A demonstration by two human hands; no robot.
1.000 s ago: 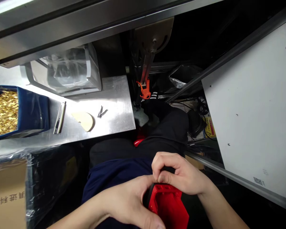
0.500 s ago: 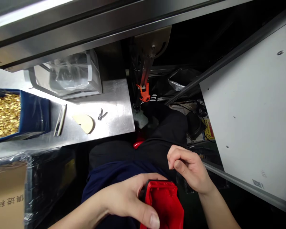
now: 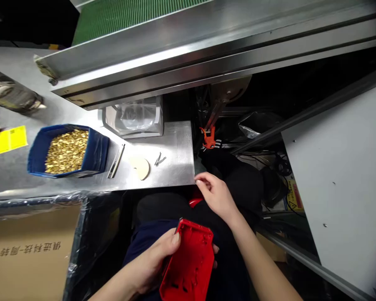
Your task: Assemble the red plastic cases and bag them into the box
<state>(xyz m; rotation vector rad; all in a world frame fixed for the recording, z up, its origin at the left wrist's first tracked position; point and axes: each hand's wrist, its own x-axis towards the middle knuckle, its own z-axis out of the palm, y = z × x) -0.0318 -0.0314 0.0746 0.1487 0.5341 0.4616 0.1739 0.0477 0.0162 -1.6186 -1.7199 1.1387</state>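
Note:
My left hand [image 3: 153,259] grips a red plastic housing [image 3: 191,255], a hollow shell with its open side facing up and a black outer edge. The thumb lies on its left rim, and fingertips show past its right side. Over my lap, by the front right corner of the metal table [image 3: 178,146], is my right hand [image 3: 217,196]. Its fingers are curled and pinched together; whether something small is between them I cannot make out. On the table lie small nippers [image 3: 159,159], a pale rounded piece [image 3: 141,167] and a utility knife [image 3: 116,161].
A blue bin [image 3: 98,150] holds many small gold-coloured metal parts. Behind it stand a plastic-lined grey bin [image 3: 159,117] and a conveyor frame [image 3: 163,71] with a green belt [image 3: 131,19]. A cardboard box [image 3: 34,259] is at the left, a white panel [image 3: 338,167] at the right.
My view has swung left. The right hand has moved left towards the table corner. The red housing is raised, showing more of its inside, with my left thumb now on its rim.

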